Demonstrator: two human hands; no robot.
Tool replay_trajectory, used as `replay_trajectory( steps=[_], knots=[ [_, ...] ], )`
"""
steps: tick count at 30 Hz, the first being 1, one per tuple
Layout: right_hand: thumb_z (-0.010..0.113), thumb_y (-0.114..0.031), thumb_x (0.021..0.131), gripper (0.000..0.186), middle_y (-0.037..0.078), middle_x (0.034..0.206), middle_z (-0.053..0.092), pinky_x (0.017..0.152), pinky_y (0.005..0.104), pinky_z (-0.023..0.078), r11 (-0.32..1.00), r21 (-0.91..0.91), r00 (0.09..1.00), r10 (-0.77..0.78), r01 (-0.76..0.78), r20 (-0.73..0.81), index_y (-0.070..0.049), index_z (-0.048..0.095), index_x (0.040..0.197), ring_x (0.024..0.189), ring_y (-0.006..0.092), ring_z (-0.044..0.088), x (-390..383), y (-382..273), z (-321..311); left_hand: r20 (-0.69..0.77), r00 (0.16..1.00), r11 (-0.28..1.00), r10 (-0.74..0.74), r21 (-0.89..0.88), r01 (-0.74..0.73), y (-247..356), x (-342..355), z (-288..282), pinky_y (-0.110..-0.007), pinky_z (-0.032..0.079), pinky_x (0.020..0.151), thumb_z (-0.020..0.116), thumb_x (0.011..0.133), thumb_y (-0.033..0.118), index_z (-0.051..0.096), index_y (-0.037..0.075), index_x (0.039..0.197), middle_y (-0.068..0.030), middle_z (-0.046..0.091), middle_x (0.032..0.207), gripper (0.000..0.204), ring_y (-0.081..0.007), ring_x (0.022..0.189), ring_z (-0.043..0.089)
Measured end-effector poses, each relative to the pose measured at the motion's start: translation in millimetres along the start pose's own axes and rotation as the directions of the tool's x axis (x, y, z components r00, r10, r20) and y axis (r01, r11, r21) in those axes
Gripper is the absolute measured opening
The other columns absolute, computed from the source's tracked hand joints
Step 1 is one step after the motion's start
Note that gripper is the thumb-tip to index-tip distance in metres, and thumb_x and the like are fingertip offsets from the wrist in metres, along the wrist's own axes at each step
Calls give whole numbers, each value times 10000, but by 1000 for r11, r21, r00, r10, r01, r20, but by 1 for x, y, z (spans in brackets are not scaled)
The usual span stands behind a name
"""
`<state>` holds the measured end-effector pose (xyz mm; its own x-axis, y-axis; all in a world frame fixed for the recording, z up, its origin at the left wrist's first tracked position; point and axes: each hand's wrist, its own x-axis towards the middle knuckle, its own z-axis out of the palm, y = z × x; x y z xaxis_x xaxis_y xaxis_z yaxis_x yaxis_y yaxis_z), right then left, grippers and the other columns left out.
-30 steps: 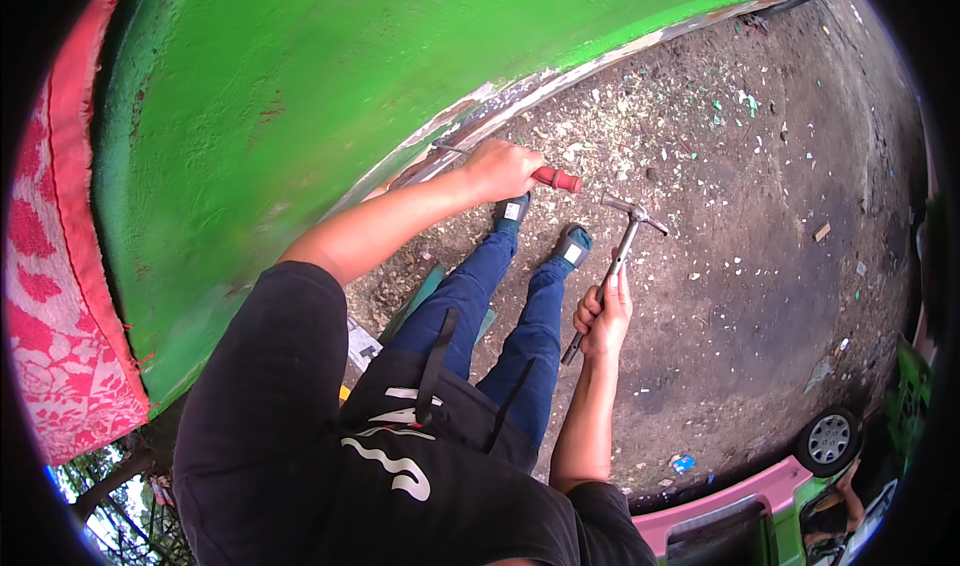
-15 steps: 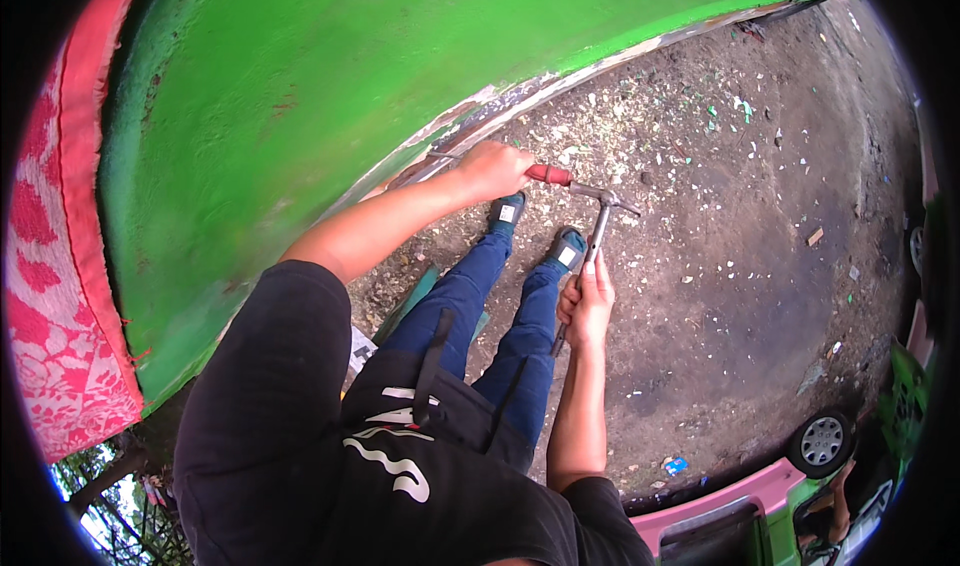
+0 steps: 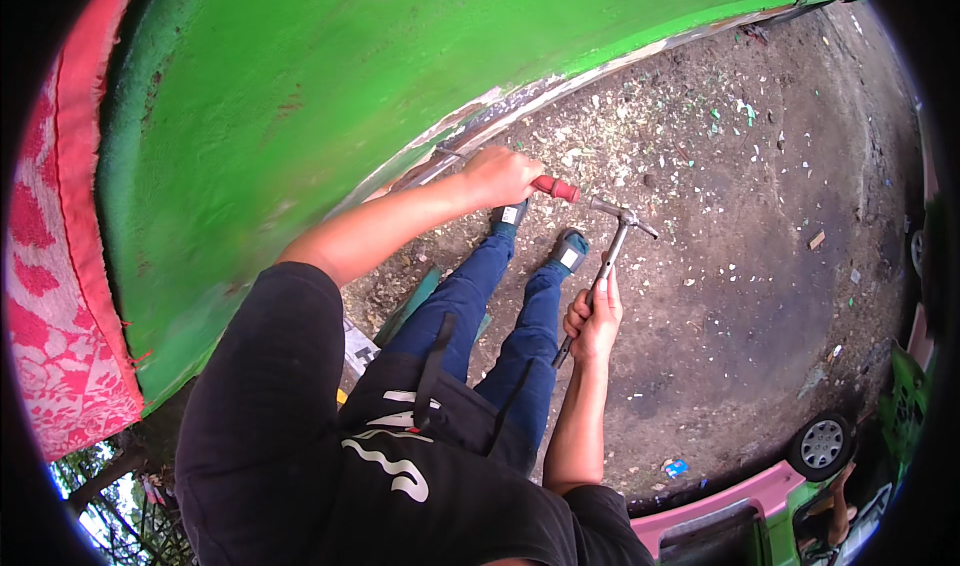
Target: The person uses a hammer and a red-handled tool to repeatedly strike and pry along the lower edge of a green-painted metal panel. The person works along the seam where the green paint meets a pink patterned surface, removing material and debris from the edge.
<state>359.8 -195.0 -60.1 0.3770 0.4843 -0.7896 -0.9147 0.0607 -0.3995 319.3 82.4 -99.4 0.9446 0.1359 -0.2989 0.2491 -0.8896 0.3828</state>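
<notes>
My left hand (image 3: 500, 177) is closed around a red-handled screwdriver (image 3: 558, 188). Its thin metal shaft comes out on the far side of the fist and reaches the chipped lower edge of the green panel (image 3: 330, 76); the exact contact of the tip is hard to make out. In my right hand (image 3: 594, 321) is a hammer (image 3: 624, 216) with a metal shaft, gripped partway down with the head up. A small gap parts the hammer's face from the butt of the red handle.
Paint flakes (image 3: 640, 131) litter the dark ground (image 3: 740, 296) below the panel. A pink patterned cloth (image 3: 70, 296) hangs at the left. At lower right are a pink and green vehicle (image 3: 720, 506), a wheel (image 3: 822, 444) and part of another person (image 3: 835, 511). My shoes (image 3: 568, 251) stand near the panel.
The hammer head has come away from the screwdriver's butt, moving slightly right and nearer to me. My left hand and the screwdriver have tilted and shifted a little.
</notes>
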Motion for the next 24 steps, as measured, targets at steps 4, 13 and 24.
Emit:
replay_trajectory(
  steps=[4,13,24],
  knots=[
    [417,-259,1023,463,-38,560,301,332,205,230,1000,8,1000,-19,19,0,-197,308,1469,391,45,255,-2,-1,-2,-13,1000,1000,16,-2,-16,-1,1,2,-457,510,592,647,748,250,589,99,769,-98,647,707,164,-323,664,655],
    [439,-251,1018,441,-41,564,311,329,202,226,993,-46,989,-109,104,-103,-190,345,1445,397,42,276,-7,-15,5,-89,994,998,65,5,-65,-5,0,1,-435,509,550,635,745,205,580,101,758,-86,635,682,118,-312,627,649],
    [432,-277,1018,457,-51,569,333,334,194,228,996,-77,999,46,-45,10,-217,318,1457,406,36,291,8,4,14,-100,995,1000,11,14,-9,-8,2,1,-442,508,554,631,741,187,570,92,745,-108,625,658,113,-315,622,645]
  ],
)
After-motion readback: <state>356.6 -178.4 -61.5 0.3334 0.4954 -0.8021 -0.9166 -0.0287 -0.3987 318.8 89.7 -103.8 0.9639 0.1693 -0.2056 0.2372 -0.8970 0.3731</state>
